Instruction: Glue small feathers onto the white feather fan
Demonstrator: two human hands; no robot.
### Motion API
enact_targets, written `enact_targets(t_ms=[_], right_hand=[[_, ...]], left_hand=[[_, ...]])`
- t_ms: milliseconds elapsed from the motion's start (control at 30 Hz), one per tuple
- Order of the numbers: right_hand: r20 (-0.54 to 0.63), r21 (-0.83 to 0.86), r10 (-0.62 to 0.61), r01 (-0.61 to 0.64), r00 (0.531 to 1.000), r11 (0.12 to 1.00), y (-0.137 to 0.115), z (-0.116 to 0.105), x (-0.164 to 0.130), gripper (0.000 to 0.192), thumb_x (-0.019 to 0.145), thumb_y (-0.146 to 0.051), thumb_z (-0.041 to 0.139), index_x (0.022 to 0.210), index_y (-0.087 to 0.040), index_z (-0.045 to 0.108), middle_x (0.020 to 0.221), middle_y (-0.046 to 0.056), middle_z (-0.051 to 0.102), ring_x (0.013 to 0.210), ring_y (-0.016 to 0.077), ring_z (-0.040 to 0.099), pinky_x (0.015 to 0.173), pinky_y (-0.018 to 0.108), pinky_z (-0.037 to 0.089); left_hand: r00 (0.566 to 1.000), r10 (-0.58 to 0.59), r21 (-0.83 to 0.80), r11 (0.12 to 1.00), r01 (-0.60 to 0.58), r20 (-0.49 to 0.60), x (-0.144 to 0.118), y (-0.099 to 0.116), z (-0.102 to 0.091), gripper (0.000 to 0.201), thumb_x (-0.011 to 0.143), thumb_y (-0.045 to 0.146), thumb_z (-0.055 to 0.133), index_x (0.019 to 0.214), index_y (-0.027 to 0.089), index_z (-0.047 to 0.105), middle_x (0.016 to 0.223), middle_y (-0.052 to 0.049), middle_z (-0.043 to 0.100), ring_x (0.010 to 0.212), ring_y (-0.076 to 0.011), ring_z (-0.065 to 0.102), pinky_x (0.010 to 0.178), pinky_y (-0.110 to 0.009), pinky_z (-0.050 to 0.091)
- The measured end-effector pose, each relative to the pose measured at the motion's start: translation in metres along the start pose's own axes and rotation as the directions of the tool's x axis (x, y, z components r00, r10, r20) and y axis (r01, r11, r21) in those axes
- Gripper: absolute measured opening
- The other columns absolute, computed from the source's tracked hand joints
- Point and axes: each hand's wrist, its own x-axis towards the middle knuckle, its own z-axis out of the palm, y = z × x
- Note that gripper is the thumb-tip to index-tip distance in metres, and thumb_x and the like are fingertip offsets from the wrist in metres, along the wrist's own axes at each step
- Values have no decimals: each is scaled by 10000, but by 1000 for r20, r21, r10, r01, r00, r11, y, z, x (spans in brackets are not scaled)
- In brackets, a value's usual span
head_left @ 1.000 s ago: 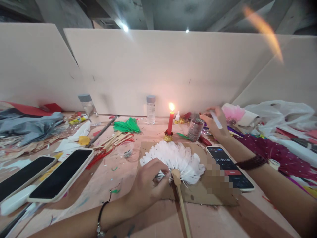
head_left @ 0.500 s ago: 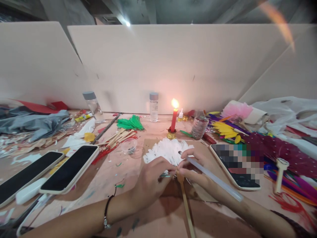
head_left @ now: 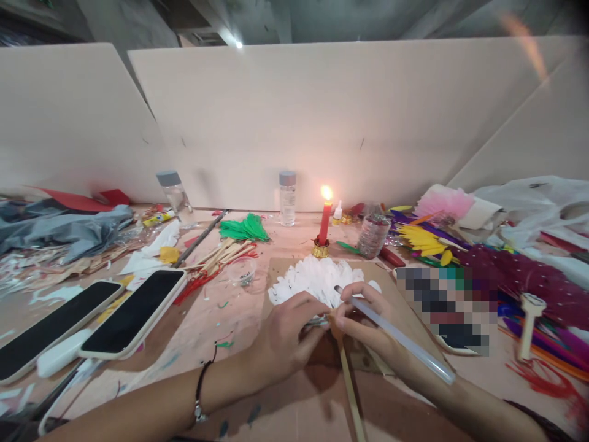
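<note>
A fan of white feathers [head_left: 313, 277] lies on a sheet of brown cardboard [head_left: 280, 265], its flat wooden handle [head_left: 348, 383] pointing toward me. My left hand [head_left: 285, 328] is closed at the base of the feathers, fingertips pinched at the top of the handle. Something small and shiny shows under its fingers, too hidden to name. My right hand [head_left: 368, 316] grips a translucent glue stick [head_left: 402, 344] with a dark tip, which slants back over the wrist. Its thumb and fingertips also meet the top of the handle, close to my left fingers.
A lit red candle [head_left: 324, 224] in a gold holder stands behind the fan. Phones [head_left: 133, 316] lie at left, with a partly blurred one at right. Green feathers [head_left: 243, 227], wooden sticks [head_left: 225, 258], clear bottles [head_left: 288, 199] and a coil of wire [head_left: 372, 236] surround the work.
The view has shifted slightly. My right hand has turned a little at the handle's top, still with the glue stick. My left hand stays pinched at the feathers' base.
</note>
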Motion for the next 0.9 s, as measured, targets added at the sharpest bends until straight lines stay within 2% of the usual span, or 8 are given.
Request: enact_targets(t_ms=[100, 200, 267, 333, 500, 667, 900], right_hand=[[-57, -15, -30, 30, 998, 999, -2, -2, 0, 377, 909, -483, 835, 1109, -281, 588, 917, -4, 742, 809, 219, 671, 742, 325, 495], [-45, 44, -40, 42, 998, 998, -3, -1, 0, 394, 905, -486, 839, 1117, -283, 576, 926, 0, 733, 810, 219, 670, 738, 325, 490], [-15, 98, -35, 36, 999, 994, -5, -1, 0, 387, 912, -469, 838, 1113, -282, 565, 924, -1, 728, 820, 217, 677, 740, 321, 486], [11, 142, -28, 26, 1000, 989, -7, -1, -1, 370, 925, -441, 837, 1107, -286, 554, 927, -10, 727, 838, 209, 683, 757, 315, 481], [52, 184, -25, 15, 998, 983, -4, -2, -2, 384, 928, -404, 861, 1129, -295, 552, 944, -18, 748, 903, 211, 695, 835, 329, 479], [76, 250, -17, -3, 997, 968, 0, -1, -2, 413, 902, -377, 894, 1138, -300, 564, 914, -34, 758, 912, 206, 698, 871, 335, 476], [49, 272, 13, -26, 999, 962, -10, 4, -2, 449, 827, -384, 935, 1084, -285, 581, 825, -45, 771, 806, 183, 682, 767, 301, 454]], left_hand=[[997, -63, 35, 997, 62, 35, 1, 4, -2, 164, 1060, 241, 587, 1099, 169, 729, 984, -74, 718, 883, -187, 662, 769, -279, 510], [991, -120, 57, 991, 117, 57, -2, 3, -1, 227, 1109, 314, 522, 1238, 189, 661, 997, -56, 755, 872, -185, 691, 772, -286, 522], [987, -146, 90, 986, 140, 64, -4, 2, 1, 227, 1129, 343, 493, 1220, 199, 642, 930, -26, 764, 805, -172, 695, 728, -274, 517], [993, -102, 140, 986, 93, 54, -6, 0, 3, 234, 1138, 356, 481, 1139, 200, 657, 912, -24, 770, 801, -172, 707, 726, -274, 524], [992, 130, 229, 966, -124, -10, -11, -8, 5, 265, 1151, 310, 450, 1080, 179, 670, 916, -42, 771, 820, -171, 717, 748, -280, 541], [982, 188, 274, 943, -189, 30, -14, -13, 4, 210, 1134, 247, 482, 1075, 179, 672, 902, -36, 742, 801, -157, 680, 737, -270, 524], [967, 248, 267, 929, -254, 57, -9, -7, -2, 209, 1111, 161, 471, 1053, 173, 671, 884, -42, 734, 794, -157, 672, 718, -263, 522]])
